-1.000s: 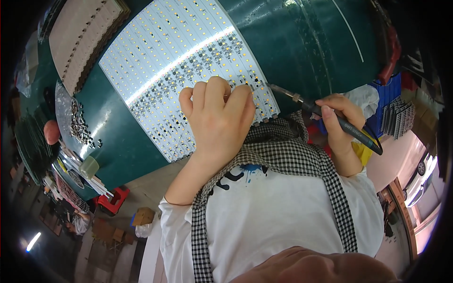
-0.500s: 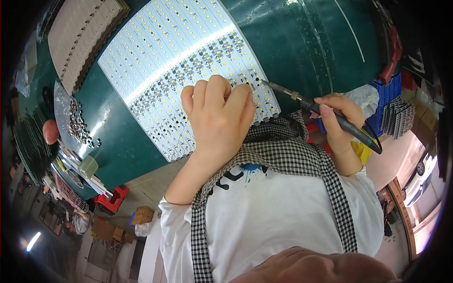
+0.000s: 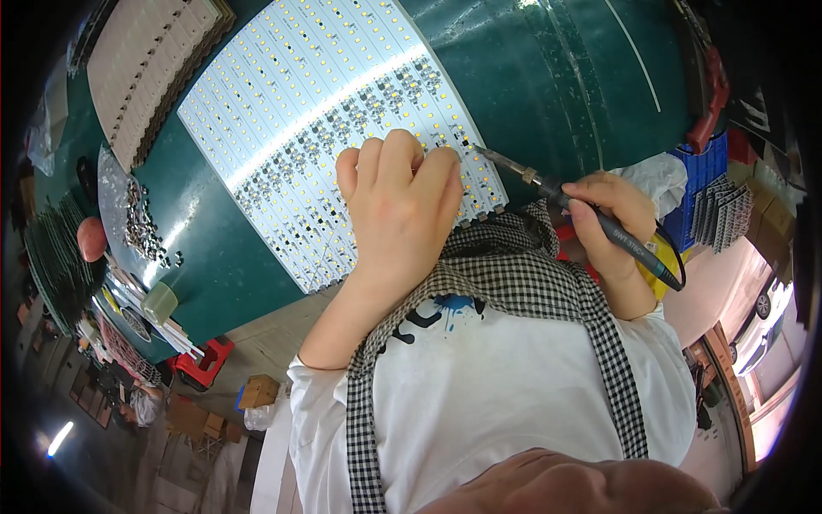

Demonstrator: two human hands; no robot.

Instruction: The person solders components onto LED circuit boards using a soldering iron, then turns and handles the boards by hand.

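Observation:
A large white circuit board (image 3: 300, 94), covered with rows of small yellow LEDs and dark components, lies at a slant on the green table. Over its near part is my left hand (image 3: 396, 210), fingers curled and pinched together; whatever they grip is hidden beneath them. My right hand (image 3: 610, 206), off the board's right edge, holds a soldering iron (image 3: 627, 242) by its dark handle like a pen. The iron points left, its thin tip over the board's right border, a little right of my left fingertips. I cannot tell whether the tip touches the board.
A stack of boards (image 3: 154, 68) stands at the far left. Nearer are a heap of small metal parts (image 3: 141, 224), a reddish rounded object (image 3: 92, 240) and a pale green cup (image 3: 159, 302). A blue basket (image 3: 687, 195) sits right of the green table (image 3: 514, 77).
My left hand has shifted very slightly away from me over the board. The soldering iron has tilted a little, its handle end moving slightly left and nearer, while its tip stays almost in place.

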